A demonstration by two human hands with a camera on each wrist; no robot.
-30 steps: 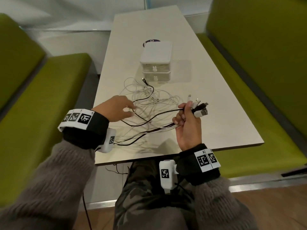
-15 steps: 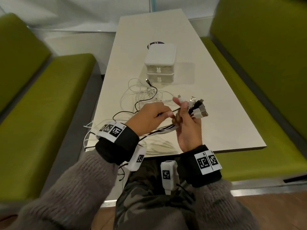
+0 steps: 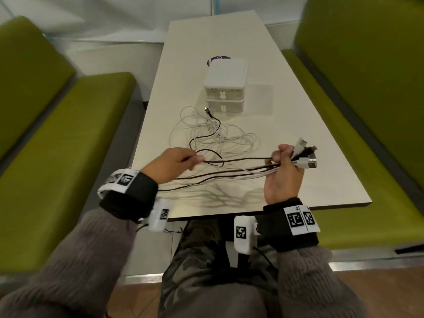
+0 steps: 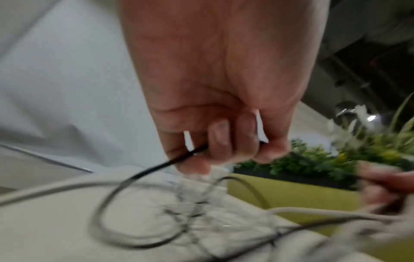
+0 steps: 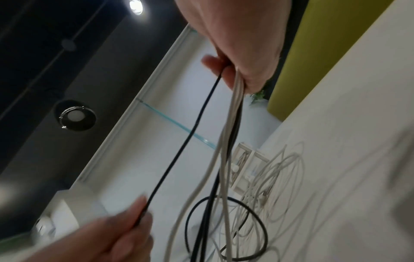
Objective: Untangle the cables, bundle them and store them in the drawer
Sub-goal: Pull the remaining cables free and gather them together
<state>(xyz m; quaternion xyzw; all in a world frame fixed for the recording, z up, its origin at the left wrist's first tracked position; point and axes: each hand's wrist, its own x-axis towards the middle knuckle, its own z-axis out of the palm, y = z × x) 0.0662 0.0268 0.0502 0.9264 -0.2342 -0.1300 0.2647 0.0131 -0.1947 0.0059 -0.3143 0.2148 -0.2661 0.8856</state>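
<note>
My right hand (image 3: 283, 167) (image 5: 244, 53) grips a bunch of black and white cables (image 3: 229, 174) (image 5: 233, 113) just behind their plugs (image 3: 306, 154), which stick out to the right. My left hand (image 3: 176, 162) (image 4: 224, 138) pinches one black cable (image 3: 241, 159) (image 4: 161, 164) (image 5: 186, 140), stretched taut between both hands above the table. A loose tangle of white cables (image 3: 220, 136) (image 5: 275, 179) lies on the table behind the hands. The small white two-drawer box (image 3: 226, 88) (image 5: 246, 170) stands beyond the tangle with both drawers shut.
The pale table (image 3: 309, 143) runs away from me, its near edge under my wrists. Green benches (image 3: 68, 145) flank it on both sides. A dark round sticker (image 3: 216, 59) shows behind the box. Plants (image 4: 336, 154) stand in the distance.
My left hand left the tangle, met my right hand at the plugs, then slid left along the black cable, drawing it taut. My right hand has shifted right.
</note>
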